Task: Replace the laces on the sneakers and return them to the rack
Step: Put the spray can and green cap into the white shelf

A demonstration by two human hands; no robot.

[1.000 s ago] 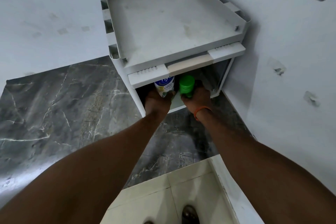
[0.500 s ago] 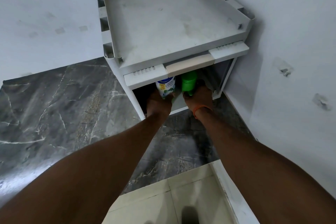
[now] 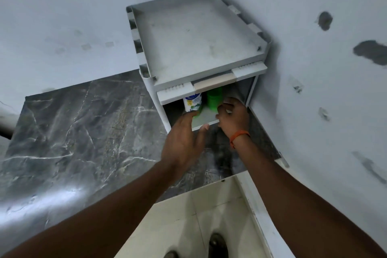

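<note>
Whereas half a second ago both hands were pushed into the lower shelf of the rack (image 3: 219, 27), against the white bottle (image 3: 192, 101) and the green bottle (image 3: 214, 98), in the head view they have now drawn back out toward the person. The left hand (image 3: 184, 142) hangs in front of the shelf lip with fingers spread and nothing in it, its fingertips just short of the white bottle. The right hand (image 3: 233, 118), with an orange band (image 3: 239, 135) at the wrist, is loosely curled beside the green bottle; I cannot tell whether it is pinching something small or is bare.

Both bottles stand upright on the shelf, side by side, under the beige handle (image 3: 213, 85). The rack's top tray is bare.

No sneakers and no laces show anywhere here; only dark toe tips (image 3: 217, 246) at the bottom edge, on pale tile. The shelf's right part, behind the right hand, is hidden.

My reading: the hands have finished shifting the bottles, perhaps to clear room, and the sneakers must be fetched from out of sight.
</note>
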